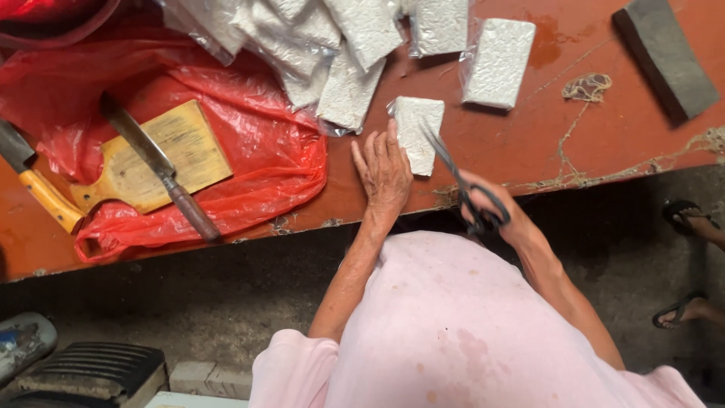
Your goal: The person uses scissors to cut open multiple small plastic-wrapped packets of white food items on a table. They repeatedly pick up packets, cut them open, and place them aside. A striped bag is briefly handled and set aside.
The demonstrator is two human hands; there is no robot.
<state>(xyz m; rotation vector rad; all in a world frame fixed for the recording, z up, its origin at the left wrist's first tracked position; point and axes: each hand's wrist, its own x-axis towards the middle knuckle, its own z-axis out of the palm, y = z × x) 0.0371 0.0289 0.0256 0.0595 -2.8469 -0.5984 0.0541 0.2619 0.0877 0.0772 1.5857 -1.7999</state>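
Observation:
A white block wrapped in clear plastic (417, 130) lies near the front edge of the red-brown table (604, 143). My left hand (384, 170) rests flat on the table, fingertips touching the block's left side. Black scissors (462, 185) are gripped by my right hand (502, 215), and their blades reach onto the block's right edge. More wrapped white blocks lie behind: a pile (332, 45) and a single one (498, 62).
A wooden cutting board (162, 155) with a long knife (158, 166) lies on a red plastic bag (264, 159) at left. A second knife with a yellow handle (41, 189) is beside it. A grey sharpening stone (664, 57) lies far right. Someone's sandalled feet (691, 219) stand at right.

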